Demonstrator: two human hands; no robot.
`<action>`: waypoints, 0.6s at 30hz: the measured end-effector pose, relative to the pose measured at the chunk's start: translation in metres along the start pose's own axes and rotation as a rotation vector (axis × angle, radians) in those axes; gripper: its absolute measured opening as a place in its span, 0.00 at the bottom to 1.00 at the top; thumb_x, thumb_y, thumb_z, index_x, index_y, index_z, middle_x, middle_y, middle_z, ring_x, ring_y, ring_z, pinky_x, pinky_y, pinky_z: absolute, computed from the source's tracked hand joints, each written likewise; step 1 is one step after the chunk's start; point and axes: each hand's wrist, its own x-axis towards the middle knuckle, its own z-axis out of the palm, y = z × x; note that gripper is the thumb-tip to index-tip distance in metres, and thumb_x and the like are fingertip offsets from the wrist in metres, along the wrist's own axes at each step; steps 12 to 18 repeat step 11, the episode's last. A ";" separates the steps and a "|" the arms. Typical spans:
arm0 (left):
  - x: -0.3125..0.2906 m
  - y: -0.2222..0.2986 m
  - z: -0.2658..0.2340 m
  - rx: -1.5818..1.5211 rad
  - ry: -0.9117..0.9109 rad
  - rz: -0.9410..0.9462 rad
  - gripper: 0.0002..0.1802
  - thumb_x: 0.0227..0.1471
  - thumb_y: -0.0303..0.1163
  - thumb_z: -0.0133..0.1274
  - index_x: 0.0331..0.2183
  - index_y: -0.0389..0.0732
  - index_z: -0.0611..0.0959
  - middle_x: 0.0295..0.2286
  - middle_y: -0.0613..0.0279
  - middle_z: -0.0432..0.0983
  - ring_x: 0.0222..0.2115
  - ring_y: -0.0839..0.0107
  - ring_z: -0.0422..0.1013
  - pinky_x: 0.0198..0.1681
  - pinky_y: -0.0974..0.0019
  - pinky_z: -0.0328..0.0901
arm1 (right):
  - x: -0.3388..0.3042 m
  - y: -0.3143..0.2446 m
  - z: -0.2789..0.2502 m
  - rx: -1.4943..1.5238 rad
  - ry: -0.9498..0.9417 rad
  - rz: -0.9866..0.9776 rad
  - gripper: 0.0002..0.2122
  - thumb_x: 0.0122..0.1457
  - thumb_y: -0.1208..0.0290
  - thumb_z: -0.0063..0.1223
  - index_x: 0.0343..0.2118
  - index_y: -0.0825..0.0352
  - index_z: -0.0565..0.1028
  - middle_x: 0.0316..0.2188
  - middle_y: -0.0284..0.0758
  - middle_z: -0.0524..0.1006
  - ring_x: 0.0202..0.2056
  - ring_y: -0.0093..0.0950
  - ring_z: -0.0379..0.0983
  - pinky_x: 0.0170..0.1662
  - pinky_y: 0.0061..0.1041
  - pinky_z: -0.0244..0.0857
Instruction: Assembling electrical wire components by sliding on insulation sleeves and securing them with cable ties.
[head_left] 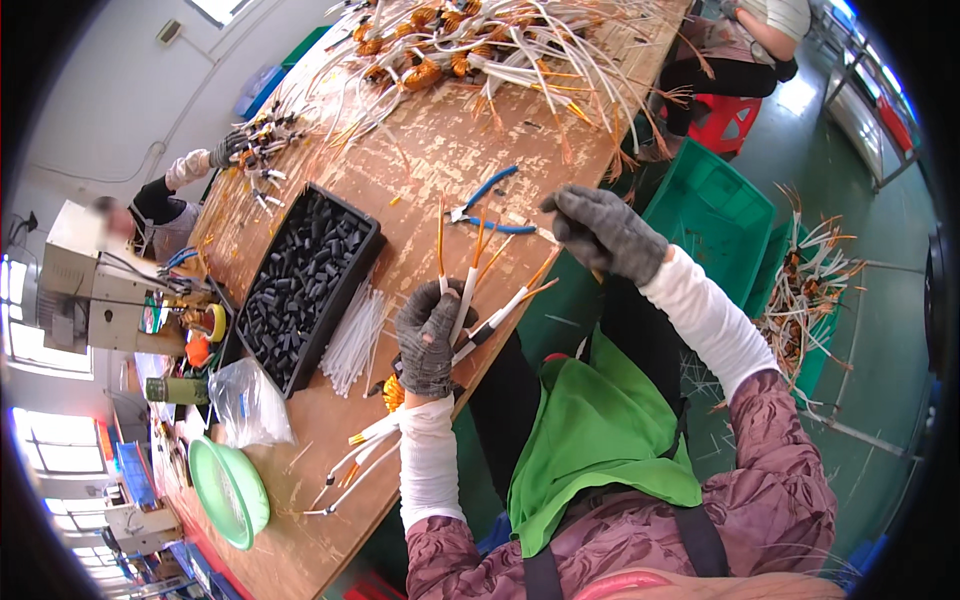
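My left hand, in a grey glove, grips a bundle of white-sleeved wires with orange copper ends over the near edge of the wooden table. The wires fan upward from the fist. My right hand, also gloved, is raised to the right of the wires with its fingers pinched together; whether something small is between them I cannot tell. Blue-handled pliers lie on the table just beyond both hands. A copper coil shows below my left wrist.
A black tray of black sleeves sits left of a pile of white cable ties. A clear bag and a green bowl lie nearer left. Tangled coils and wires cover the far end. Green crates stand right. Other people work at both sides.
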 end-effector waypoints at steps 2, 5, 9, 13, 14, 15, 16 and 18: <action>0.001 0.000 0.005 0.048 0.013 0.054 0.14 0.49 0.37 0.53 0.33 0.36 0.78 0.19 0.61 0.74 0.17 0.76 0.70 0.18 0.76 0.63 | 0.020 -0.001 -0.002 0.068 -0.007 -0.026 0.16 0.60 0.63 0.43 0.46 0.68 0.67 0.31 0.31 0.71 0.22 0.14 0.63 0.20 0.11 0.56; -0.006 0.010 0.010 0.021 -0.002 -0.060 0.14 0.49 0.38 0.53 0.33 0.36 0.78 0.20 0.62 0.75 0.18 0.77 0.70 0.19 0.77 0.64 | 0.035 -0.007 -0.002 0.135 0.009 -0.022 0.17 0.60 0.67 0.43 0.51 0.68 0.65 0.30 0.29 0.71 0.23 0.13 0.64 0.23 0.12 0.60; -0.005 0.006 0.006 -0.048 -0.055 -0.063 0.14 0.47 0.36 0.56 0.34 0.37 0.79 0.21 0.63 0.75 0.20 0.78 0.71 0.21 0.77 0.65 | 0.050 -0.016 -0.020 0.038 -0.115 0.009 0.18 0.58 0.68 0.45 0.51 0.66 0.65 0.32 0.30 0.72 0.23 0.14 0.66 0.24 0.13 0.62; -0.003 0.003 0.005 -0.071 -0.070 -0.036 0.11 0.49 0.29 0.52 0.35 0.33 0.77 0.18 0.59 0.73 0.17 0.73 0.70 0.21 0.71 0.66 | 0.058 -0.022 -0.027 -0.124 -0.053 0.120 0.20 0.57 0.67 0.48 0.52 0.64 0.64 0.32 0.30 0.73 0.22 0.14 0.67 0.22 0.13 0.63; -0.003 0.003 0.005 -0.071 -0.070 -0.036 0.11 0.49 0.29 0.52 0.35 0.33 0.77 0.18 0.59 0.73 0.17 0.73 0.70 0.21 0.71 0.66 | 0.058 -0.022 -0.027 -0.124 -0.053 0.120 0.20 0.57 0.67 0.48 0.52 0.64 0.64 0.32 0.30 0.73 0.22 0.14 0.67 0.22 0.13 0.63; -0.003 0.003 0.005 -0.071 -0.070 -0.036 0.11 0.49 0.29 0.52 0.35 0.33 0.77 0.18 0.59 0.73 0.17 0.73 0.70 0.21 0.71 0.66 | 0.058 -0.022 -0.027 -0.124 -0.053 0.120 0.20 0.57 0.67 0.48 0.52 0.64 0.64 0.32 0.30 0.73 0.22 0.14 0.67 0.22 0.13 0.63; -0.003 0.003 0.005 -0.071 -0.070 -0.036 0.11 0.49 0.29 0.52 0.35 0.33 0.77 0.18 0.59 0.73 0.17 0.73 0.70 0.21 0.71 0.66 | 0.058 -0.022 -0.027 -0.124 -0.053 0.120 0.20 0.57 0.67 0.48 0.52 0.64 0.64 0.32 0.30 0.73 0.22 0.14 0.67 0.22 0.13 0.63; -0.003 0.003 0.005 -0.071 -0.070 -0.036 0.11 0.49 0.29 0.52 0.35 0.33 0.77 0.18 0.59 0.73 0.17 0.73 0.70 0.21 0.71 0.66 | 0.058 -0.022 -0.027 -0.124 -0.053 0.120 0.20 0.57 0.67 0.48 0.52 0.64 0.64 0.32 0.30 0.73 0.22 0.14 0.67 0.22 0.13 0.63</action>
